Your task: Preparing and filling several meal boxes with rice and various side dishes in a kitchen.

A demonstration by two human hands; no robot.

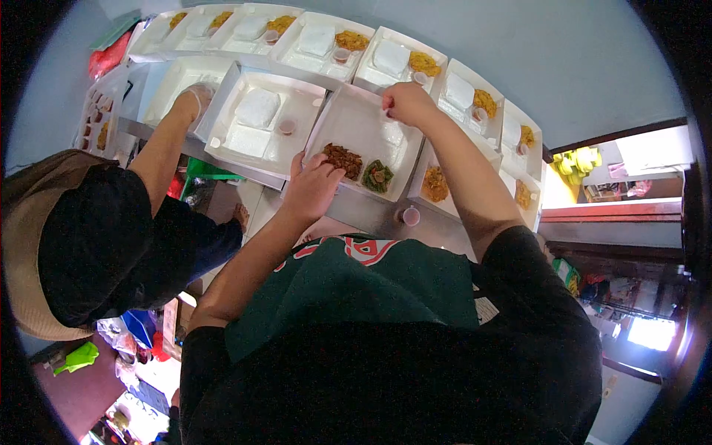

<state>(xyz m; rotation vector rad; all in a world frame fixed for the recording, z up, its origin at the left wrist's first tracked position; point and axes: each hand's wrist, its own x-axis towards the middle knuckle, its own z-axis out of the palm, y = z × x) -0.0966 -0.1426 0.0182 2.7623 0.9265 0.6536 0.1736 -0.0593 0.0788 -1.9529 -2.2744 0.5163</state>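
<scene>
My left hand (314, 189) rests at the near left edge of an open white cardboard food box (356, 119), its fingers spread beside a heap of dark brown food (343, 160); no object shows in it. A portion of green vegetables (378, 177) lies in the same box's near right corner. Over that box's far right corner is my right hand (409, 103), its fingertips bent together; whether something small is between them cannot be told. Left of this box, another open box (231, 136) contains a white wrapped packet (258, 108) and a small lidded sauce cup (287, 127).
A co-worker's gloved hand (197, 97) reaches into a box (161, 103) on the left. Behind, several boxes (283, 58) hold white packets, yellow fried food (351, 40) and cups. A loose sauce cup (411, 216) stands on the metal table (370, 214) near me. A plastic container (99, 105) is far left.
</scene>
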